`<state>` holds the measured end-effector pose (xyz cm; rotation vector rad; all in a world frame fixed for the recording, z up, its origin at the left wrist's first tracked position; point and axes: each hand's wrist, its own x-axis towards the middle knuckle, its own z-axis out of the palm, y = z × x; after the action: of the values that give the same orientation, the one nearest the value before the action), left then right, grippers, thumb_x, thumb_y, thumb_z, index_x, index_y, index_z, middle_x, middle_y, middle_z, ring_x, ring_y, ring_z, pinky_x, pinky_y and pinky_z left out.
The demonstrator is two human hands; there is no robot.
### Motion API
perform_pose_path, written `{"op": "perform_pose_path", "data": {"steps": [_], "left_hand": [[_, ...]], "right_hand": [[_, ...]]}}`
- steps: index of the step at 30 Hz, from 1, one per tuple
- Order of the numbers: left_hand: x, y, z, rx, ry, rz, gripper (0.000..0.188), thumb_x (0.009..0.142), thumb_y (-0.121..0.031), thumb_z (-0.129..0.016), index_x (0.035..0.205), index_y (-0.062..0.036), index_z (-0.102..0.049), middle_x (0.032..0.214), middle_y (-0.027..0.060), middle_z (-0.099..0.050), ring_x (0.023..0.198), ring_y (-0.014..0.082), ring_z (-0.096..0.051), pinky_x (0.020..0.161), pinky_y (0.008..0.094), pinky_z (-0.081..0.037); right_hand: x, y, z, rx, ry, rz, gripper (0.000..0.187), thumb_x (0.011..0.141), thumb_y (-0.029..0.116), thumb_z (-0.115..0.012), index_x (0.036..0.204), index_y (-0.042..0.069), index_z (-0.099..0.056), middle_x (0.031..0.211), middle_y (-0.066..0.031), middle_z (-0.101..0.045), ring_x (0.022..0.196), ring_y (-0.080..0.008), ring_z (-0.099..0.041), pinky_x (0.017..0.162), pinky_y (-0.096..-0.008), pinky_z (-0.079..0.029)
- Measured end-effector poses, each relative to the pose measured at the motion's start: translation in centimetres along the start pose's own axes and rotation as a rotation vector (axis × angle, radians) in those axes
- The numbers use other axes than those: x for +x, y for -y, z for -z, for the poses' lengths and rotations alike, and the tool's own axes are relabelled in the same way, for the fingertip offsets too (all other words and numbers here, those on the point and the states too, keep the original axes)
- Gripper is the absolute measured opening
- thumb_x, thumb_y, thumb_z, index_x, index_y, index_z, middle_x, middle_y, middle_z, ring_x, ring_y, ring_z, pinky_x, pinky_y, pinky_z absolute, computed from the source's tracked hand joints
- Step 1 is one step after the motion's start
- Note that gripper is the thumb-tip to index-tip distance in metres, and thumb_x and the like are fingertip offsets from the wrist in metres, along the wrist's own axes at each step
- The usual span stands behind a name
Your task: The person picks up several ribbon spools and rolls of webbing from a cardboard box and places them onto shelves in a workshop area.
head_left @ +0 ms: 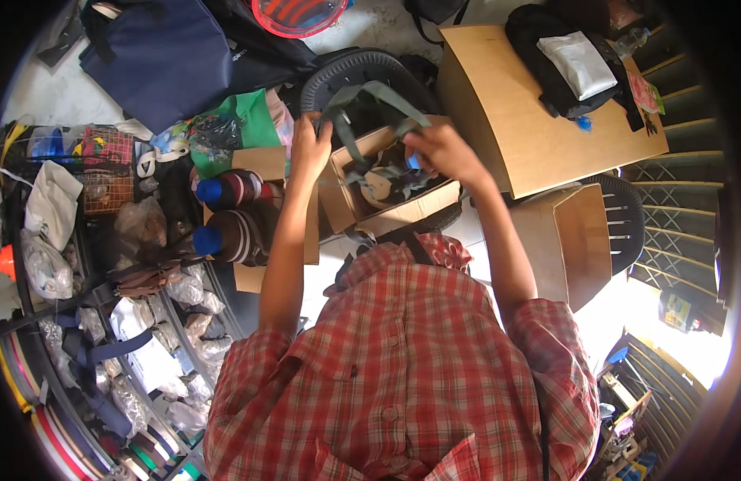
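Both arms reach out over an open cardboard box [415, 207] on a black chair. A grey-green webbing strap [393, 98] arches between my hands, and its lower lengths hang over the box. On the left, my left hand [312, 151] is closed around one part of the strap. My right hand [449, 152], a little blurred, pinches another part above the box's right side. Something small and blue [414, 161] shows just under its fingers; I cannot tell whether it is held. Inside the box lie a pale tan round piece [377, 186] and dark items, partly covered by the strap.
Large dark bottles with blue caps [214, 239] stand left of the box. Farther left is a shelf rack [62, 309] with bagged goods and webbing rolls. A wooden table [499, 104] bearing a black bag [539, 84] stands right, with another cardboard box [539, 240] below it.
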<state>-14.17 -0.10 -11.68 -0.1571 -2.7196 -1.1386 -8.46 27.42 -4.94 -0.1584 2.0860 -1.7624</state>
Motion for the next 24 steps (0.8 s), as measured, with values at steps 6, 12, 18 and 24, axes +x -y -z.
{"op": "perform_pose_path", "data": {"steps": [6,12,18,24], "left_hand": [[-6.2,-3.3,-5.5,-0.386,0.544,-0.125,0.089,0.072,-0.029,-0.080,0.141,0.0016,-0.032,0.141,0.0202,-0.039,0.134,0.0310,-0.036,0.110,0.0396,-0.029],[-7.7,-10.7,-7.8,-0.744,0.767,-0.163,0.041,0.095,-0.024,-0.058,0.125,0.0026,-0.048,0.115,0.0155,-0.061,0.111,0.0258,-0.059,0.094,0.0362,-0.045],[-4.6,-13.6,0.0,-1.441,0.412,0.127,0.028,0.102,-0.032,-0.040,0.099,-0.0055,-0.049,0.093,0.0149,-0.063,0.081,0.0229,-0.064,0.071,0.0334,-0.050],[-0.8,-15.6,8.2,-1.662,0.137,-0.048,0.026,0.101,-0.036,-0.043,0.101,-0.0107,-0.050,0.076,0.0027,-0.050,0.058,0.0117,-0.039,0.054,0.0266,-0.034]], "right_hand": [[-3.1,10.1,2.7,0.754,0.229,0.409,0.038,0.102,0.031,-0.041,0.096,-0.003,-0.055,0.063,-0.0086,-0.054,0.056,-0.0180,-0.055,0.053,-0.0294,-0.045],[0.1,9.7,1.7,0.846,0.248,0.524,0.049,0.101,0.036,-0.039,0.130,-0.003,-0.042,0.113,-0.0241,-0.059,0.102,-0.0355,-0.061,0.086,-0.0421,-0.051],[-0.3,0.8,1.8,0.333,0.137,0.237,0.073,0.093,0.061,-0.041,0.138,0.003,-0.043,0.139,-0.0138,-0.047,0.123,-0.0324,-0.048,0.099,-0.0461,-0.041],[-2.0,-8.6,-6.3,-0.176,0.435,0.040,0.039,0.089,0.035,-0.064,0.111,0.003,-0.063,0.101,-0.0114,-0.068,0.101,-0.0211,-0.062,0.091,-0.0346,-0.045]]}}
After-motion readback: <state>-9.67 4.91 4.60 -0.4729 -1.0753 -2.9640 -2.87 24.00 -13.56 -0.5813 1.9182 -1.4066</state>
